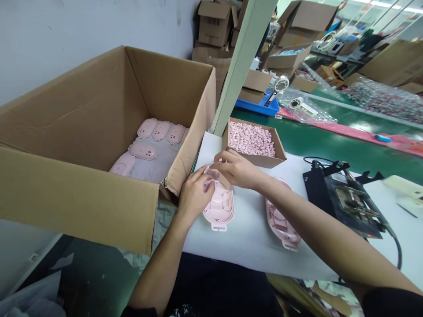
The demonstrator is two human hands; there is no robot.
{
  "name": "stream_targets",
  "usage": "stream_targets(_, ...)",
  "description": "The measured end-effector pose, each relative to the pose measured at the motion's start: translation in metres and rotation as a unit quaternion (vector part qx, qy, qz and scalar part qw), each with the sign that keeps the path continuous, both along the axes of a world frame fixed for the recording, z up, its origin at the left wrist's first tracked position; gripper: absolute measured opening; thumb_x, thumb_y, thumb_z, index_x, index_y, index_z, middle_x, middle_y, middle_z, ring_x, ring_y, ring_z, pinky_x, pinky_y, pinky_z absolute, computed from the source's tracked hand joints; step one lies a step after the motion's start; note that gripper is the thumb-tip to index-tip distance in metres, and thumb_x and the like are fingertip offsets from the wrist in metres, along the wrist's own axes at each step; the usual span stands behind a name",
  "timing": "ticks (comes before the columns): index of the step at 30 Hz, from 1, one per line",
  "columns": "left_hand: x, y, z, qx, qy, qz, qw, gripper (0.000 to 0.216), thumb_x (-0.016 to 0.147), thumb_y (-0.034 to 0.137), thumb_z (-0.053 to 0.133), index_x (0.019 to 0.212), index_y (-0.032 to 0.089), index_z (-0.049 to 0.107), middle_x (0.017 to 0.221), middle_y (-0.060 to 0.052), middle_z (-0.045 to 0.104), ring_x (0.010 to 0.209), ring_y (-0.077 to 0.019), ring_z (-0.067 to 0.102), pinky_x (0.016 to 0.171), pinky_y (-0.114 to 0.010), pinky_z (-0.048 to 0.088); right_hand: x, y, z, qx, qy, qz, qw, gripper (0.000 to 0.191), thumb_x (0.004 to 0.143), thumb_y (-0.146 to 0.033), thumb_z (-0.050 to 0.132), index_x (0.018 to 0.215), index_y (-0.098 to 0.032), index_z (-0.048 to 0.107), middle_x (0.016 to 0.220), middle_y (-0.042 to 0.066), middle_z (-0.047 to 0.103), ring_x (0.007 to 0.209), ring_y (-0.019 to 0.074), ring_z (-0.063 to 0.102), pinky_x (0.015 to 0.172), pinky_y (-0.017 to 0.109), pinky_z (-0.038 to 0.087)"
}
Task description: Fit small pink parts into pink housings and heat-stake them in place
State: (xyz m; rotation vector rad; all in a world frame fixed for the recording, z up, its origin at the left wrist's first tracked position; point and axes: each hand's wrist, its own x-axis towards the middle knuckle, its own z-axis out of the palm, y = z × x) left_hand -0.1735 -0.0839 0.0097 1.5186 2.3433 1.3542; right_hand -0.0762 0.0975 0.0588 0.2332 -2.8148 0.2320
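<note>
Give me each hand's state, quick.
Left hand: partly curled, touching the rounded pink plastic shell; grip unclear.
Right hand: bent over the shell's far end; whether it's holding anything can't be told.

The shell (pixel 218 206) at centre is pale pink, as are the small parts (pixel 253 138) above it. The carton (pixel 82 193) at left is brown, the bench (pixel 244 240) white, the fixture (pixel 321 200) at right black.
</note>
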Motion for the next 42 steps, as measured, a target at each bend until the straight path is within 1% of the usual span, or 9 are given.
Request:
stream_targets(4, 0.0, 0.001, -0.004, 0.002, 0.018, -0.005, 1.0, 0.021, 0.09, 0.015, 0.061, 0.099, 0.023, 0.077, 0.139, -0.006, 0.064, 0.12, -0.0225, 0.066, 0.109, -0.039, 0.053, -0.009, 0.0, -0.006, -0.088, -0.03, -0.061, 0.994, 0.028, 0.094, -0.018, 0.058, 0.12, -0.016, 0.068, 0.121, 0.013, 0.067, 0.114, 0.0272, 0.061, 0.105, 0.047, 0.046)
stream_targets(9, -0.001, 0.002, -0.006, -0.003, 0.04, -0.008, 0.999, 0.025, 0.092, 0.018, 0.058, 0.106, 0.023, 0.078, 0.14, -0.007, 0.063, 0.121, -0.0235, 0.065, 0.111, -0.041, 0.052, -0.019, -0.002, -0.006, -0.163, -0.111, -0.088, 0.976, 0.032, 0.088, -0.013, 0.06, 0.119, -0.017, 0.068, 0.12, 0.01, 0.07, 0.112, 0.0233, 0.065, 0.104, 0.039, 0.05)
stream_targets(19, -0.002, 0.004, 0.001, -0.032, 0.051, -0.005, 0.998, 0.024, 0.093, 0.021, 0.058, 0.103, 0.025, 0.079, 0.136, -0.005, 0.064, 0.118, -0.023, 0.064, 0.108, -0.039, 0.053, -0.033, -0.002, 0.011, -0.117, -0.218, -0.093, 0.964, 0.032, 0.088, -0.011, 0.062, 0.119, -0.018, 0.068, 0.117, 0.012, 0.069, 0.116, 0.0243, 0.064, 0.103, 0.037, 0.049)
stream_targets(30, -0.017, 0.01, -0.003, -0.059, 0.098, -0.012, 0.993, 0.032, 0.093, 0.031, 0.05, 0.101, 0.025, 0.081, 0.135, -0.008, 0.065, 0.112, -0.0293, 0.066, 0.1, -0.044, 0.054, -0.059, -0.008, 0.044, -0.055, -0.327, -0.14, 0.933, 0.039, 0.079, -0.022, 0.075, 0.118, -0.016, 0.068, 0.11, 0.013, 0.074, 0.09, 0.0246, 0.073, 0.065, 0.027, 0.054)
stream_targets(33, -0.025, 0.015, -0.004, -0.066, 0.102, -0.008, 0.993, 0.039, 0.093, 0.039, 0.046, 0.102, 0.024, 0.081, 0.136, -0.009, 0.065, 0.115, -0.0292, 0.066, 0.101, -0.043, 0.054, -0.062, -0.015, 0.057, -0.053, -0.312, -0.159, 0.935, 0.036, 0.076, -0.021, 0.078, 0.112, -0.016, 0.07, 0.107, 0.013, 0.074, 0.085, 0.0252, 0.074, 0.065, 0.03, 0.057)
stream_targets(35, -0.029, 0.019, -0.004, -0.06, 0.102, -0.018, 0.993, 0.044, 0.091, 0.043, 0.044, 0.099, 0.022, 0.082, 0.134, -0.012, 0.066, 0.113, -0.0309, 0.067, 0.099, -0.044, 0.055, -0.05, -0.022, 0.066, -0.048, -0.266, -0.18, 0.946, 0.04, 0.08, -0.023, 0.077, 0.118, -0.019, 0.068, 0.123, 0.014, 0.07, 0.101, 0.0293, 0.072, 0.08, 0.038, 0.059)
stream_targets(37, -0.033, 0.022, -0.004, -0.062, 0.101, -0.026, 0.993, 0.049, 0.088, 0.047, 0.042, 0.095, 0.021, 0.083, 0.132, -0.014, 0.067, 0.109, -0.0326, 0.069, 0.096, -0.047, 0.056, -0.021, -0.028, 0.074, -0.043, -0.199, -0.196, 0.959, 0.042, 0.091, -0.03, 0.067, 0.132, -0.024, 0.06, 0.143, 0.012, 0.059, 0.124, 0.0302, 0.062, 0.099, 0.044, 0.053)
stream_targets(40, -0.046, 0.03, -0.008, -0.071, 0.096, -0.027, 0.992, 0.052, 0.085, 0.051, 0.04, 0.093, 0.022, 0.083, 0.129, -0.014, 0.068, 0.104, -0.0333, 0.07, 0.093, -0.048, 0.057, 0.057, -0.023, 0.081, -0.089, -0.035, -0.229, 0.969, 0.037, 0.1, -0.038, 0.055, 0.134, -0.025, 0.058, 0.14, 0.006, 0.06, 0.129, 0.0217, 0.058, 0.109, 0.036, 0.046)
stream_targets(42, -0.056, 0.038, -0.013, -0.058, 0.096, -0.034, 0.993, 0.049, 0.081, 0.052, 0.044, 0.091, 0.023, 0.083, 0.126, -0.013, 0.07, 0.102, -0.0343, 0.07, 0.089, -0.049, 0.057, 0.128, -0.01, 0.083, -0.131, 0.077, -0.318, 0.936, 0.033, 0.098, -0.037, 0.057, 0.129, -0.024, 0.061, 0.131, 0.006, 0.065, 0.125, 0.019, 0.059, 0.11, 0.032, 0.044)
